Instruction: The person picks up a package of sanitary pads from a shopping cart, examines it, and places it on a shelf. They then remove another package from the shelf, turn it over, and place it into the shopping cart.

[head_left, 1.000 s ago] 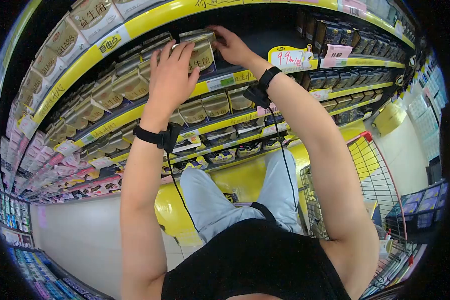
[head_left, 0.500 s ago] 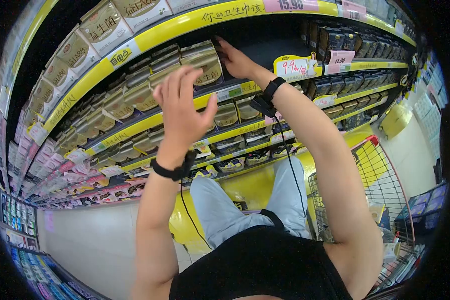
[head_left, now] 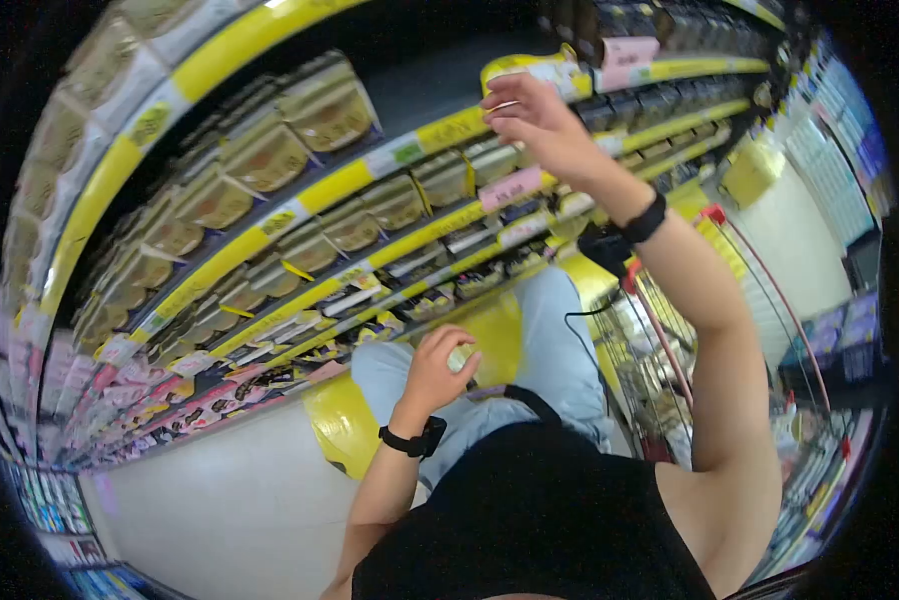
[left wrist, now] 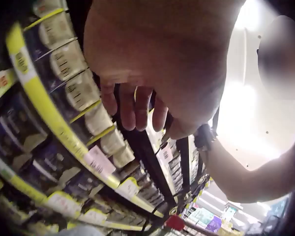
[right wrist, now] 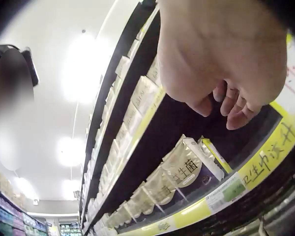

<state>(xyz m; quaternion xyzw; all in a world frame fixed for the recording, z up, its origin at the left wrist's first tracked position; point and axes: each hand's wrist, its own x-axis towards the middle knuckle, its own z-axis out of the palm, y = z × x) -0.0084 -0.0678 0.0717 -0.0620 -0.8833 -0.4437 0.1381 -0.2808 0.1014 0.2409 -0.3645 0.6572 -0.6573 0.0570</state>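
Note:
In the head view my left hand [head_left: 438,368] hangs over the left knee, fingers loosely bent and apart from the shelf. The left wrist view shows those fingers [left wrist: 129,110] hanging with nothing held. My right hand [head_left: 542,128] is raised in front of the yellow shelf edge, near a handwritten price sign [head_left: 530,70], its fingers relaxed. Nothing shows in its grasp in the right wrist view either. A row of gold sanitary pad packs [head_left: 330,108] stands on the shelf to its left. The end pack [right wrist: 187,164] stands upright behind the shelf edge, below the right hand in that view.
More packs [head_left: 395,200] fill the lower tiers, behind yellow label strips [head_left: 355,278]. White-and-gold packs [right wrist: 142,96] line the shelf above. A wire shopping cart [head_left: 660,330] with goods inside stands by my right leg. A yellow suitcase-like object [head_left: 753,172] stands farther right.
Both hands have left the end pack. My left hand has dropped to knee level; the right has drawn out from beside the packs and shifted right. The head view has turned.

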